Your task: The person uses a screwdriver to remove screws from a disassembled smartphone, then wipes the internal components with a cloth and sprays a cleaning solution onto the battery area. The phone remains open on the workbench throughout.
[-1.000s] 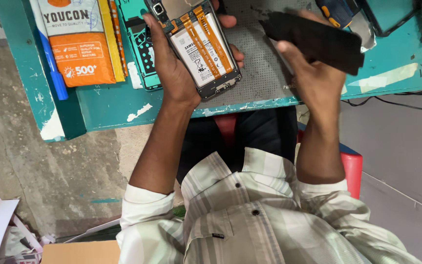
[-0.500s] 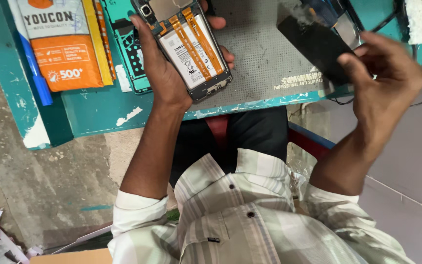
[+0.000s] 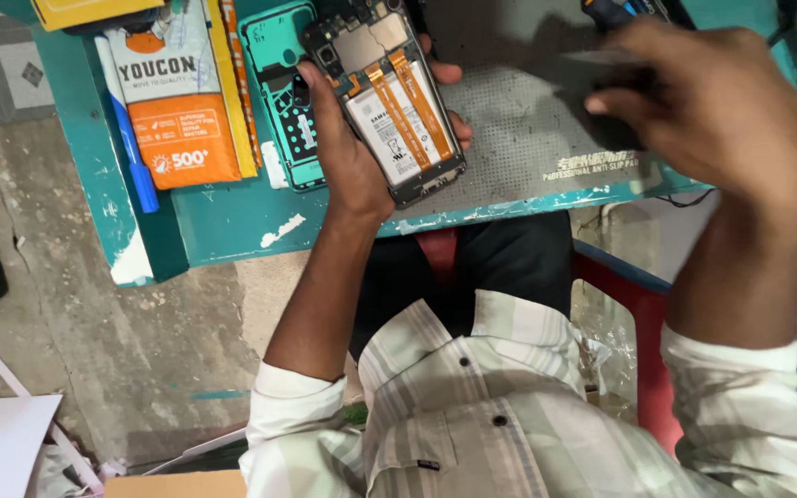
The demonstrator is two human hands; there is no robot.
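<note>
At the upper left of the frame one orange packet [image 3: 177, 111] lies on the teal counter [image 3: 232, 231] beside one blue pen [image 3: 136, 157]. At upper centre, the left hand [image 3: 352, 157] wraps its fingers [image 3: 440, 74] round one opened phone [image 3: 389, 101]. At the upper right, the blurred right hand [image 3: 712, 111] pinches one dark panel [image 3: 583, 74] over one grey mat [image 3: 518, 138].

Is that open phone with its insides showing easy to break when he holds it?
Probably yes. The opened phone shows bare orange ribbon strips and a battery, which look delicate. It seems stiff and flat, not floppy. The left hand wraps its edges, so it likely sits steady, though the smooth frame might slip.
</note>
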